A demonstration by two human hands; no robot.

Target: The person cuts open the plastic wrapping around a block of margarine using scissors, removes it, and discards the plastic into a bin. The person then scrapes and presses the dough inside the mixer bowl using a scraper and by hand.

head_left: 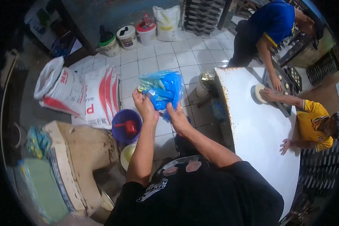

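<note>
A crumpled blue plastic bag bundle [164, 88], with yellow-green and clear plastic among its folds, is held up in front of my body above the tiled floor. My left hand [146, 106] is closed on its lower left side. At its lower right, my right hand [178, 118] grips it with the thumb on the near face; the other fingers are mostly hidden behind the plastic. What lies inside the bundle, if anything, cannot be made out.
Below left stands a purple bucket [121, 136] with a red dipper [130, 127]. Large sacks [98, 94] lie beyond it. To the right is a white table [252, 124], where two other people handle small dough pieces by a dark tray [269, 81]. Lidded buckets [127, 37] line the back.
</note>
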